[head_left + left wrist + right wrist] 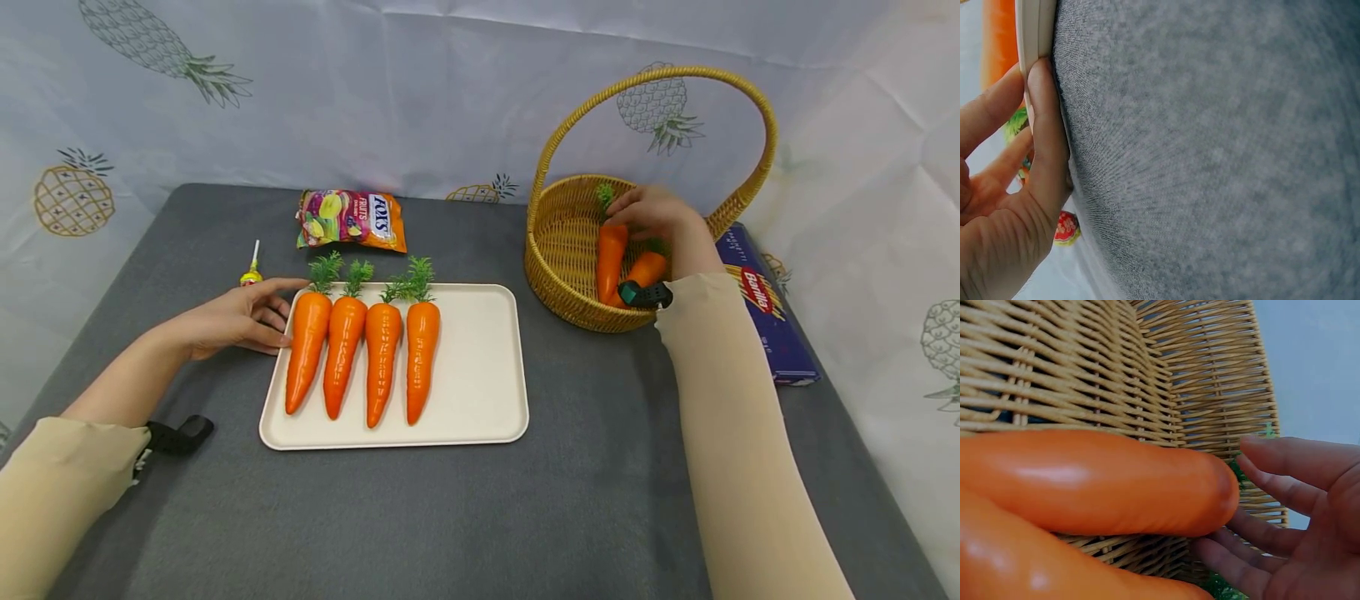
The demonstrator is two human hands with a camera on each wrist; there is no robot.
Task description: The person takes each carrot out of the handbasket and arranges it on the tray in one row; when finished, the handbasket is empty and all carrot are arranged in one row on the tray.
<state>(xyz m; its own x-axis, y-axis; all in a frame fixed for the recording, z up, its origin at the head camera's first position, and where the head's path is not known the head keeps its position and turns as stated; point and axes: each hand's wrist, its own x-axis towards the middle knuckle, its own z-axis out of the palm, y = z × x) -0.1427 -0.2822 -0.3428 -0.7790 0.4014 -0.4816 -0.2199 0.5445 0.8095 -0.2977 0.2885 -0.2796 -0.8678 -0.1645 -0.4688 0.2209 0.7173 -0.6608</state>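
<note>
My left hand (pixel 238 319) pinches the left rim of the cream tray (pixel 480 367), fingers on both sides of the rim (pixel 1036 31) in the left wrist view. Several orange carrots (pixel 422 358) lie side by side on the tray, leaves toward its far edge. Inside the wicker basket (pixel 558 283), my right hand (pixel 656 215) is at the leafy end of a carrot (pixel 611 254). The right wrist view has that hand (pixel 1310 512) with parted fingers around the carrot's top end (pixel 1210 494); its lower fingers are close to or touching it. A second carrot (pixel 1041 556) lies alongside.
A Fox's candy bag (pixel 351 220) lies behind the tray. A lollipop (pixel 252 271) is beyond my left hand. The blue Barilla box (pixel 772 317) lies right of the basket, partly behind my right arm. The basket's tall handle (pixel 660 73) arches above it.
</note>
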